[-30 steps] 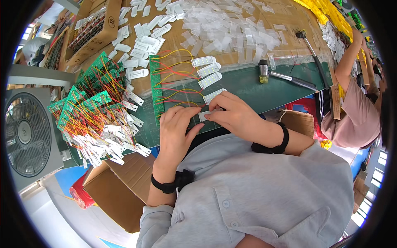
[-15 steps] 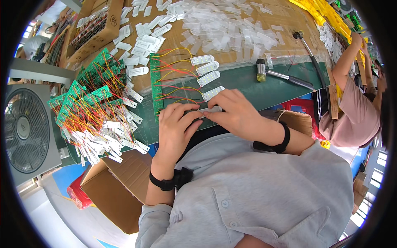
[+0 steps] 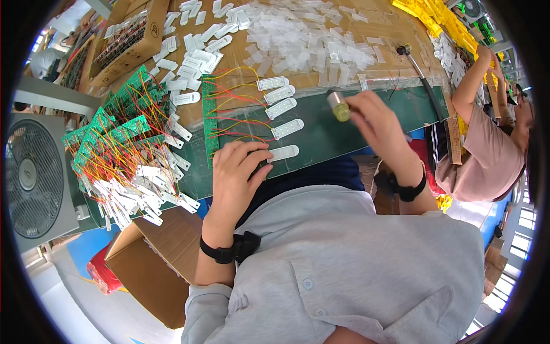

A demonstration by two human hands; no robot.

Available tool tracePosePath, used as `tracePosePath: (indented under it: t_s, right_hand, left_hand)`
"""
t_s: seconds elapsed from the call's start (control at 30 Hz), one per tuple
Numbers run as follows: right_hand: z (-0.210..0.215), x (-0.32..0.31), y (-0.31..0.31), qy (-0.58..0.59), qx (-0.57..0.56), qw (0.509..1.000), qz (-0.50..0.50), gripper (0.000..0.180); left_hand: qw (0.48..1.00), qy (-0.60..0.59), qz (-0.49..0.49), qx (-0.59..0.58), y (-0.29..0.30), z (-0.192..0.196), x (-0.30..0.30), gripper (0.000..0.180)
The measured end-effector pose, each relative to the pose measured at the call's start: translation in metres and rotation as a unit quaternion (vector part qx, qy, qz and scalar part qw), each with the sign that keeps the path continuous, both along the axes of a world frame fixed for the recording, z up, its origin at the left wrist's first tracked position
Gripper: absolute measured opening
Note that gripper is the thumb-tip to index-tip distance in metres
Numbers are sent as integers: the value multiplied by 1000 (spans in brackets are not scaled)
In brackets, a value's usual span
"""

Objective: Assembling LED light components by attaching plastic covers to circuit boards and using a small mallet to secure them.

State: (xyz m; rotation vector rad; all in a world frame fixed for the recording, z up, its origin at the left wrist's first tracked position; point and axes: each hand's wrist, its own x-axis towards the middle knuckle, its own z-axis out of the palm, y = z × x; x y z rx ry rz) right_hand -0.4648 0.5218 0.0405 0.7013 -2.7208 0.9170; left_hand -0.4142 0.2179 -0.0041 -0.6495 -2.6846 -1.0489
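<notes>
My right hand (image 3: 373, 123) is closed around a small mallet (image 3: 340, 108), lifted over the green mat. The mallet's head has a metal middle and a yellowish face; the handle is hidden by the hand. With its fingertips my left hand (image 3: 238, 166) pinches the left end of a white LED housing (image 3: 285, 152) lying flat near the mat's edge, a translucent cover seemingly over its face. Above it, several white LED modules (image 3: 281, 108) lie in a column, with visible LEDs. Red and yellow wires run from them to a long green circuit board (image 3: 211, 117) left of them.
At left lies a pile of wired green boards (image 3: 127, 135) beside a grey fan (image 3: 37, 175). White housings (image 3: 200, 60) and clear covers (image 3: 303, 43) spread across the cardboard-covered back. A black-handled hammer (image 3: 421, 74) lies at right, near another person (image 3: 478, 149).
My right hand has left the housing, moved right and picked up the mallet from the mat. My left hand stays at the housing's left end.
</notes>
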Motion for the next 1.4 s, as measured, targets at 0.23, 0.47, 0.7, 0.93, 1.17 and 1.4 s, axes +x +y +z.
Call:
tracePosePath:
  t_s: [0.23,0.47,0.7,0.93,1.17,1.4]
  right_hand:
    - [-11,36,-45,-68,-57,987,131,41]
    - [2,43,-53,-4,-53,994,95,41]
    - [-3,48,-64,-3,-1,995,101,47]
    - [-21,42,-81,-46,27,993,102,48]
    - [-12,17,-35,54,30,997,41,42]
    - [-31,-28,32,133,131,972,-141,19]
  left_hand:
    - [1000,1,1,2,0,1,0,23]
    - [1000,10,0,8,0,-1,0,22]
    - [999,-21,30,28,0,-3,1,46]
    - [998,16,21,55,2,-8,-1,72]
    - [1000,3,7,12,1,0,0,43]
    - [999,42,0,-14,6,2,2,31]
